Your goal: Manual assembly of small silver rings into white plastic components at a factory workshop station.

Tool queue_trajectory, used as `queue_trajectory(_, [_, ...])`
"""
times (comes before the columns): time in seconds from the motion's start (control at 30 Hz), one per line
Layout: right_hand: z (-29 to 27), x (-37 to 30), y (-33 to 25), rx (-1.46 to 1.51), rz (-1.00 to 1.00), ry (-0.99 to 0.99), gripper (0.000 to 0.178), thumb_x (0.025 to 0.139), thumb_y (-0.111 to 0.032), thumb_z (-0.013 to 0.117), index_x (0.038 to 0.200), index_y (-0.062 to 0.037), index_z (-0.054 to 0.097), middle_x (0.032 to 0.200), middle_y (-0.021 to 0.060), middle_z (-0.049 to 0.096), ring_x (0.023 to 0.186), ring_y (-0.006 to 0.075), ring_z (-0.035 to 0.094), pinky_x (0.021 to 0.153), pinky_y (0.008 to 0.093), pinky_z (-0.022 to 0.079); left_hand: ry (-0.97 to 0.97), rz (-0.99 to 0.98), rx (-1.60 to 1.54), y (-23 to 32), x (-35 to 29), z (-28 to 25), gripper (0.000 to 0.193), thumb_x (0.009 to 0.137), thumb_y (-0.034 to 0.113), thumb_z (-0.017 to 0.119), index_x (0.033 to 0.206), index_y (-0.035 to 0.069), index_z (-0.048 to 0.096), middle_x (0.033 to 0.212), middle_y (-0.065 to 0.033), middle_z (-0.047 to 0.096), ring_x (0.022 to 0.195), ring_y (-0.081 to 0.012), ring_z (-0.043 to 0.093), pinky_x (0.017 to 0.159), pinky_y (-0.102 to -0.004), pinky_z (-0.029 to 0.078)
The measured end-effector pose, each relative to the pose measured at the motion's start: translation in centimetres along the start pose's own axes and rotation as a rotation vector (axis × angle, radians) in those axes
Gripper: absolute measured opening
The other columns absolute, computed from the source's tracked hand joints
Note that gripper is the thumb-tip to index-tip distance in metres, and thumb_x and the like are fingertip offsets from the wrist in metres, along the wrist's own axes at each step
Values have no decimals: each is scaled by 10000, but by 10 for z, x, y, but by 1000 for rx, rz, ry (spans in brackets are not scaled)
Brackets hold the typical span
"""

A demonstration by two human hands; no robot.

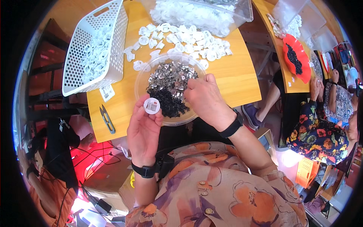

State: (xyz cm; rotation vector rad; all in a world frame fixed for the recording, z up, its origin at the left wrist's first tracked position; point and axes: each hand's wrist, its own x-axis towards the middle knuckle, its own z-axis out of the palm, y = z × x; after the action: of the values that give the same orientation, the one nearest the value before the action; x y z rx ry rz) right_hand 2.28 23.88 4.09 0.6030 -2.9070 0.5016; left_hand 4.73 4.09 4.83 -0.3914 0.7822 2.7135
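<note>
My left hand [143,132] holds up a small round white plastic part [151,106] between thumb and fingers. A small metal piece appears to sit inside the part. Below and beyond it, a clear round bowl [140,85] contains shiny metal pieces [173,75] at the far side and small black pieces [166,101] at the near side. Over the bowl's right side is my right hand [208,99], its fingers curled in a pinch. Whatever is between those fingertips is hidden. Several more white plastic parts [185,39] lie loose on the table past the bowl.
A white perforated basket [115,56] of translucent parts stands at the left of the wooden table [236,81]. Thread snips [107,119] lie near its left edge. A clear bin [247,13] sits at the back. At right, people work beside another table with a red bowl [305,70].
</note>
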Motion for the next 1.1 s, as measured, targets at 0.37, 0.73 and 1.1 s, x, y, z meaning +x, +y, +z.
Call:
queue_trajectory(0.37, [1,5,3,-76,-166,19,81,699,-55,574,643,-96,614,678,52,520,690,214,565,787,363,350,-3,22,67,-5,0,-2,335,976,224,480,1240,16,477,1080,-101,534,846,-161,511,784,-282,446])
queue_trajectory(0.73, [4,4,7,-4,-119,16,54,718,-78,592,668,-99,589,677,38,542,682,207,558,775,359,343,30,24,64,-5,-1,4,330,975,216,490,1239,19,479,1029,-78,556,825,-159,532,769,-284,457])
queue_trajectory(1.1, [3,9,10,-6,-125,-79,40,726,-81,594,686,-80,590,684,56,545,738,227,554,812,374,338,48,23,63,-6,1,7,307,977,215,485,1211,17,499,1011,-80,576,810,-156,543,752,-270,468])
